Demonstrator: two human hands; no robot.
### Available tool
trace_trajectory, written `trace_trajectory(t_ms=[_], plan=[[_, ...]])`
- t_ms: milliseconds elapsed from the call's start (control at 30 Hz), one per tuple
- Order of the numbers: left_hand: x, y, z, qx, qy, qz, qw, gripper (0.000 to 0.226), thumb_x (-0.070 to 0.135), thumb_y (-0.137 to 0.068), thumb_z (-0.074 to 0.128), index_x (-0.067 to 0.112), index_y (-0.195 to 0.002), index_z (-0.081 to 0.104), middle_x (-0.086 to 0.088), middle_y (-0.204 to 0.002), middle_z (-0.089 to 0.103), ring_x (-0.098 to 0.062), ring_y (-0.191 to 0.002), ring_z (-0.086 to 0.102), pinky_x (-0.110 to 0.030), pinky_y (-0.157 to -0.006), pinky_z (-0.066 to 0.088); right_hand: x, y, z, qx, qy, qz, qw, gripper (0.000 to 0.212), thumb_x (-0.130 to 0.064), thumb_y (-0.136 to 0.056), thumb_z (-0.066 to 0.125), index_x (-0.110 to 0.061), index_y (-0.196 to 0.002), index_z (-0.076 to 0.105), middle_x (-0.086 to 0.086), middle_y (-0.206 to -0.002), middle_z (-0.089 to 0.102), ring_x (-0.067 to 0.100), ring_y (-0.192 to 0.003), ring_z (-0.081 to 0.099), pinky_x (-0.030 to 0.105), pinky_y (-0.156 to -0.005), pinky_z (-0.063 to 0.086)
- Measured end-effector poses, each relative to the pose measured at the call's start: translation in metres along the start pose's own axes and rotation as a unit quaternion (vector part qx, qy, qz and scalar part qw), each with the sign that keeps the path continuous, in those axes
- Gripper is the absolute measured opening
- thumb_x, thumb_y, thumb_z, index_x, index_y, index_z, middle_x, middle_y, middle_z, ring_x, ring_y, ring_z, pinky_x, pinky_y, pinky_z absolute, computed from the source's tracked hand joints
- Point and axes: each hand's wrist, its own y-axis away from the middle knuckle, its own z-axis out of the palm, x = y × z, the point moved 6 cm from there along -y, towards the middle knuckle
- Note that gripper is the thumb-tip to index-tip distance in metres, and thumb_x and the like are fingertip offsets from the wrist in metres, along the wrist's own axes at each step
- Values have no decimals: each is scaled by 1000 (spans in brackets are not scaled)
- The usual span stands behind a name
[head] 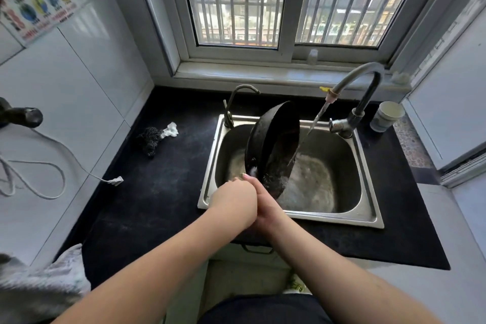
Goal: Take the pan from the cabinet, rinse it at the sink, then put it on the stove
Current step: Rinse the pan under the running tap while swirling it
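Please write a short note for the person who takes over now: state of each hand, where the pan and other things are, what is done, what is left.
Left hand: closed in a grip at the pan's near end, beside the right hand.
Right hand: also closed there; the handle itself is hidden under both hands.
Pan: tilted almost on edge over the sink, inside facing right.
Faucet: running; the stream hits the pan's inner side.
Scrubber: unused on the counter, left of the sink.
Done: pan is out of the cabinet, rinse under way.
Left: finish the rinse, shut the water, carry the pan to the stove, which is not in view.
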Motion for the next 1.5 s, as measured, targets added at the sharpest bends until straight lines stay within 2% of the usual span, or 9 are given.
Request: trace_trajectory(t_ms=[100,333,633,867,1033,1167,1267,1367,1500], plan=[[-4,-4,-15,134,226,13,965,48,16,-95,46,8,-142,42,-11,-140,48,-26,-130,46,-37,-105,36,-1,-1,1,-4,-45,-39,998,32,-34,-92,54,-9,-79,69,7,-76,72,24,-69,72,36,-72,54],[-12,3,4,191,391,102,894,41,25,-89,50,12,-128,52,-11,-122,60,-27,-116,56,-35,-92,47,6,-5,-21,63,18,-75,995,31,-23,-92,56,-5,-72,70,10,-78,69,24,-72,67,35,-75,51],[17,-11,62,148,567,133,799,32,32,-81,59,12,-106,61,-10,-101,70,-29,-89,67,-30,-67,48,17,8,-56,183,213,-129,951,26,-6,-92,54,3,-72,69,12,-64,70,18,-54,66,23,-55,53],[32,-11,76,101,691,154,699,10,14,-83,58,10,-93,58,0,-59,58,-8,-30,49,-23,-34,40,16,14,-66,235,332,-136,903,26,-11,-89,61,-7,-65,70,6,-69,73,14,-55,65,23,-56,52],[39,-9,65,46,753,170,634,3,9,-82,54,10,-85,54,1,-44,53,-13,-28,45,-18,-33,34,-3,17,-66,257,399,-142,869,24,-17,-83,61,-7,-66,73,15,-83,76,25,-72,70,38,-74,57],[45,-4,47,18,786,182,591,9,14,-80,51,9,-87,54,-11,-48,49,-14,-30,39,-16,-34,28,-16,21,-68,256,385,-120,879,26,-18,-85,61,-8,-64,73,13,-85,77,32,-77,71,42,-71,57],[44,2,33,14,785,183,592,11,17,-76,51,9,-82,54,-11,-46,48,-15,-30,38,-16,-34,28,-24,25,-63,238,367,-95,894,25,-23,-85,61,-5,-74,75,17,-76,72,32,-61,66,39,-52,52],[34,7,23,17,754,185,631,11,3,-84,50,5,-75,53,-9,-43,48,-15,-29,41,-16,-33,30,-23,27,-59,217,326,-68,917,28,-23,-87,60,4,-84,69,18,-62,61,25,-39,56,26,-42,44],[15,11,15,45,700,169,693,11,2,-80,50,9,-75,56,-8,-45,53,-15,-31,45,-16,-32,33,-13,31,-44,156,265,-31,951,26,-21,-90,59,-2,-73,55,8,-43,47,21,-27,46,21,-35,41]])
